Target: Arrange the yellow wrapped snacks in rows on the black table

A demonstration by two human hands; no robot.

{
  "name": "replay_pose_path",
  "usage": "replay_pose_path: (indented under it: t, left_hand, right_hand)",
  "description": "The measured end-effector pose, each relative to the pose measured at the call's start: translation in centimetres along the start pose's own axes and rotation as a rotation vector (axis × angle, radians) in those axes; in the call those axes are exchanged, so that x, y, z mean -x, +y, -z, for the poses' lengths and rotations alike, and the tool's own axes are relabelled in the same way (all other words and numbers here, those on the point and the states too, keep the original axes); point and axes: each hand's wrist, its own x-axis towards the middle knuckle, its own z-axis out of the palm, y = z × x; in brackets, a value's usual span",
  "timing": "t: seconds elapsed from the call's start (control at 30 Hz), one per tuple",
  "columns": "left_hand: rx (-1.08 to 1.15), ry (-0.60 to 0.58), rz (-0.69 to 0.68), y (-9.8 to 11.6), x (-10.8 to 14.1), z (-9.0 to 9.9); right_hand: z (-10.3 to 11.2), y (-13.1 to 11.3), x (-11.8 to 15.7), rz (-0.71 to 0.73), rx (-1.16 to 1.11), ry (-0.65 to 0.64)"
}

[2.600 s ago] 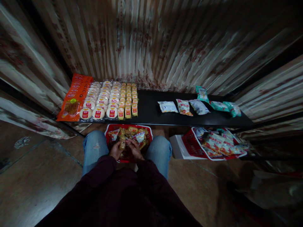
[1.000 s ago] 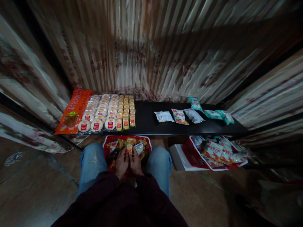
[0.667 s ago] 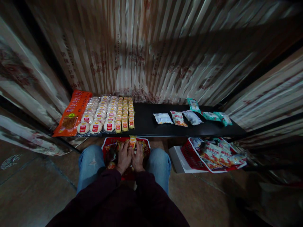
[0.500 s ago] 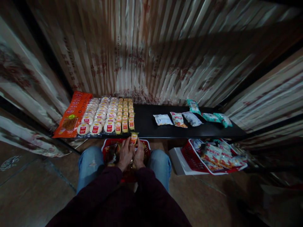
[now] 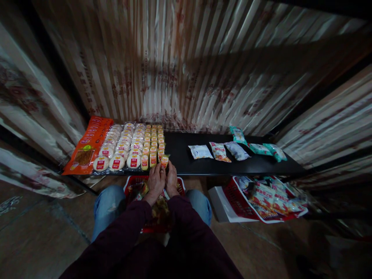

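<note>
A small yellow snack packet (image 5: 164, 161) with a red-and-white label is pinched between my left hand (image 5: 156, 181) and my right hand (image 5: 171, 179). It sits at the front edge of the black shelf (image 5: 178, 153), by the near end of the rows of matching yellow packets (image 5: 153, 146). Left of these stand rows of round white crackers (image 5: 134, 160) in clear wrappers with red labels. Below my wrists, between my knees, is a red basket (image 5: 180, 186) holding more wrapped snacks (image 5: 159, 209); my forearms partly hide it.
A large orange bag (image 5: 92, 137) lies at the shelf's left end. White snack bags (image 5: 200, 151) and green ones (image 5: 238, 134) lie on its right half. Below right, another red basket (image 5: 236, 197) full of bags leans on a white box (image 5: 217, 199). A striped curtain (image 5: 174, 77) hangs behind.
Both hands have moved forward with the yellow packet, from above the basket to the shelf's front edge. The view has tilted slightly. More of the basket's contents show now.
</note>
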Motion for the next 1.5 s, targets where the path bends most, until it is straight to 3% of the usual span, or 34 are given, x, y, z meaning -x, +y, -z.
replay_pose_path:
  t: [0.2, 0.6, 0.87, 1.2, 1.5]
  left_hand:
    - [-0.059, -0.018, 0.043, -0.2, -0.5, -0.4]
    - [-0.03, 0.069, 0.003, -1.5, -0.6, -1.4]
    - [-0.015, -0.015, 0.06, -1.3, -0.7, -1.2]
    - [0.078, 0.01, 0.027, -1.5, 0.0, -1.2]
    - [0.128, -0.004, 0.03, -1.6, 0.3, -1.6]
  right_hand:
    - [-0.5, 0.5, -0.6, -0.011, 0.073, -0.046]
    - [-0.6, 0.9, -1.5, 0.039, 0.056, -0.058]
    - [-0.6, 1.1, -1.7, 0.057, 0.06, -0.135]
    - [-1.1, 1.6, -1.0, 0.064, 0.036, -0.046]
    - [-0.7, 1.6, -1.1, 0.099, 0.022, -0.052]
